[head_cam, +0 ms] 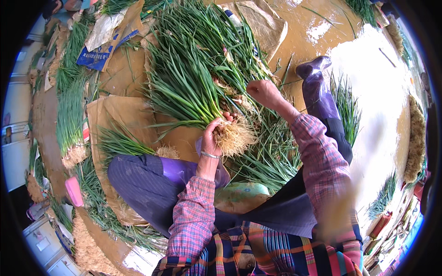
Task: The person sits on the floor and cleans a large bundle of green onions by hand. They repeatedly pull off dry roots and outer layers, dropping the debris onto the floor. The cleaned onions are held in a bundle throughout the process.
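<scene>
A thick bunch of green onions [191,91] is clasped near its root end in my left hand [213,136], with pale, stringy roots [238,138] hanging over the fingers and the leaves pointing up and left. My right hand [264,92] is curled, to the right of the bunch and above the loose stalks; whether anything is between its fingers cannot be told. Beyond the held bunch lies a large heap of green onions [200,38], some with reddish bulbs. A smaller bunch [127,145] lies by my bent left knee on brown sacking [117,107].
Loose leaves [269,165] litter the wet brown floor [293,20] between my legs, which wear purple boots [319,89]. More rooted bunches [72,120] line the left side, near a pink object [74,191]. Another person's arm [77,15] shows at the upper left.
</scene>
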Tool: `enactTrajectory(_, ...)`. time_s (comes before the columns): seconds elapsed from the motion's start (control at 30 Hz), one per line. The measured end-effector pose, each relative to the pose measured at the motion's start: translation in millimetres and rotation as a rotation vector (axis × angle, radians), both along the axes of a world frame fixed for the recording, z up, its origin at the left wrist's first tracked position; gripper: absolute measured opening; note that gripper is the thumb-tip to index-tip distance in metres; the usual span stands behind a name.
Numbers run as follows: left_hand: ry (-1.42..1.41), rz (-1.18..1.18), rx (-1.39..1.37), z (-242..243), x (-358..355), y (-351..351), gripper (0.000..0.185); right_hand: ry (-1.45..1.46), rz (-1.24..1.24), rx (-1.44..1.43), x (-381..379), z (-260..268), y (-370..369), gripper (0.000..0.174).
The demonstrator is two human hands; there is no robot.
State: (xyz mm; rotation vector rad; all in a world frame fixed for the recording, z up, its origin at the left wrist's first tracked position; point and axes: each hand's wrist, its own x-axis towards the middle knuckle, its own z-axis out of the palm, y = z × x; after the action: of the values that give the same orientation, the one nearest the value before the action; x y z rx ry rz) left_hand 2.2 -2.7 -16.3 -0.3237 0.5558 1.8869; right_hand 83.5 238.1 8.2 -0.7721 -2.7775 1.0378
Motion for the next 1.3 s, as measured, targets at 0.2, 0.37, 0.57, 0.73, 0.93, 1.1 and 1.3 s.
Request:
enactTrajectory(0.2,-0.070,-0.009,0.237,6,1,1,0.044,0.083,-0.241,0.082,-94,-34,42,0.023)
enactTrajectory(0.37,0.034,-0.040,0.172,17,-4,8,0.034,0.166,-0.301,-0.273,-123,-16,60,0.028)
enactTrajectory(0.57,-0.040,-0.034,0.105,9,-11,1,0.030,0.205,0.250,-0.343,-13,15,21,0.017)
enactTrajectory(0.73,-0.069,-0.142,-0.063,-6,3,-3,0.037,0.129,0.398,-0.352,52,33,-38,0.009)
enactTrajectory(0.93,0.041,-0.232,0.044,-8,10,-4,0.042,0.176,0.566,-0.135,69,34,-59,0.015)
enactTrajectory(1.1,-0.037,-0.128,-0.038,-14,15,1,0.044,-0.063,0.128,-0.500,78,-5,1,0.013)
enactTrajectory(1.3,-0.020,-0.212,0.061,-19,13,0,0.045,-0.113,-0.167,0.186,69,-59,44,0.017)
